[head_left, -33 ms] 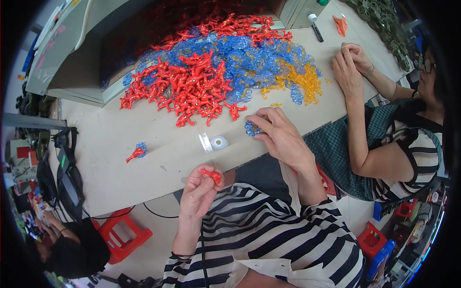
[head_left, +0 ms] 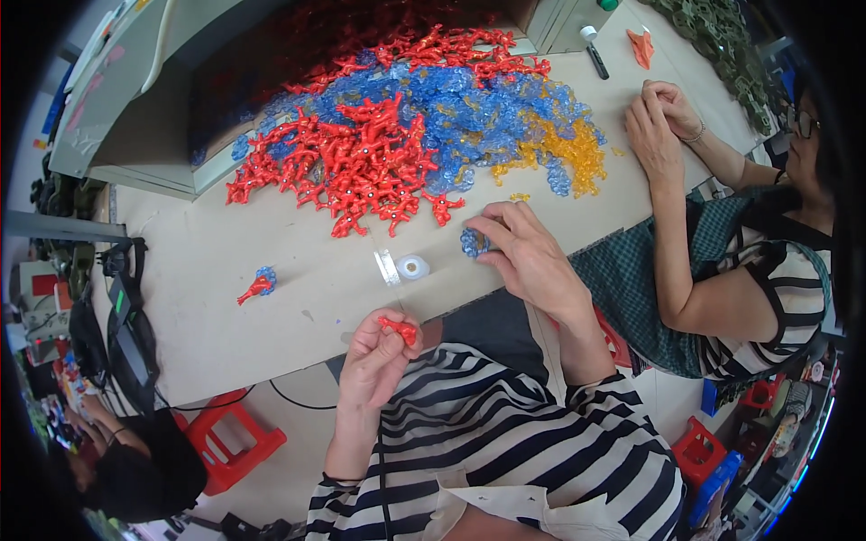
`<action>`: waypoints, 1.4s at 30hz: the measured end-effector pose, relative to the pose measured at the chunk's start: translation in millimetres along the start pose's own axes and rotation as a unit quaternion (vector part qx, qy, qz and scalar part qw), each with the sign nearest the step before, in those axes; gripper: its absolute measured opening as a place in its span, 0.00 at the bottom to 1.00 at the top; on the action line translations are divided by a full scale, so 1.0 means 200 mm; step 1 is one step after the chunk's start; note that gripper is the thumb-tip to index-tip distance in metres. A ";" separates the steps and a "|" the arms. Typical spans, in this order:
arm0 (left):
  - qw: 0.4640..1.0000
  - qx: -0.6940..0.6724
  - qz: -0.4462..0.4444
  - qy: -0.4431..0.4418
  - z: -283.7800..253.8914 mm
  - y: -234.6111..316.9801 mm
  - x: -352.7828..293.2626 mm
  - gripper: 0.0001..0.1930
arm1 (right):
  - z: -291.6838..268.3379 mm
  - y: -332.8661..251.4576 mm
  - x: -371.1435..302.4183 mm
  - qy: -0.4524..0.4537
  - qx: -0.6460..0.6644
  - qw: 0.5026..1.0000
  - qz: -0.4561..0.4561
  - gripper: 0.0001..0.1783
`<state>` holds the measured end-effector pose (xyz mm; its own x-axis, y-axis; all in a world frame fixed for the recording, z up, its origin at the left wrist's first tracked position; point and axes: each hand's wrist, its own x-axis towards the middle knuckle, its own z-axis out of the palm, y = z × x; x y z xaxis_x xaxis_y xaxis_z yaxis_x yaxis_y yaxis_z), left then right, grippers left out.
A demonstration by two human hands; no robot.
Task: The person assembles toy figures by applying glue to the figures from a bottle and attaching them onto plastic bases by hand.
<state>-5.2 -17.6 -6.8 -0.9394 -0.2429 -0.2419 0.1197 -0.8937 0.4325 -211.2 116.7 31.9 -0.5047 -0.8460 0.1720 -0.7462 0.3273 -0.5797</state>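
My left hand (head_left: pixel 378 359) pinches a small glossy red plastic figure (head_left: pixel 399 332) near the table's front edge. Between the thumb and fingertips of my right hand (head_left: pixel 534 257) is a translucent blue plastic piece (head_left: pixel 471 242), held just above the tabletop; the fingers partly hide it. A small white round container (head_left: pixel 414 268) with a hole in its top sits between my hands, next to a clear strip (head_left: pixel 387 268). Off to the left lies a red figure joined to a blue piece (head_left: pixel 259 285). Beyond my hands spreads a heap of red figures (head_left: pixel 370 162).
Blue translucent pieces (head_left: pixel 487 113) and yellow ones (head_left: pixel 577 153) lie heaped at the back. A grey cabinet (head_left: pixel 144 153) bounds the far left. A black marker (head_left: pixel 595 56) lies at the back right. At the right a co-worker sits with hands (head_left: pixel 657 135) over the table.
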 end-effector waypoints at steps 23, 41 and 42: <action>0.999 0.023 -0.047 -0.005 0.07 -0.06 0.05 0.11 | 0.14 -0.21 -0.17 0.046 0.197 0.979 0.018 0.21; 0.999 0.016 0.032 -0.014 0.05 -0.07 0.02 0.11 | 0.11 -0.28 -0.21 0.018 0.317 0.944 0.086 0.19; 0.999 0.022 0.035 -0.006 0.05 -0.08 0.03 0.11 | 0.11 -0.29 -0.21 0.017 0.318 0.944 0.085 0.19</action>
<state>-15.2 -1.5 -5.9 -0.9333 -0.2989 -0.1991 0.1712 -0.8575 0.4851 -137.8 123.5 40.2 -0.6153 -0.7865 0.0533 -0.2473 0.1284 -0.9604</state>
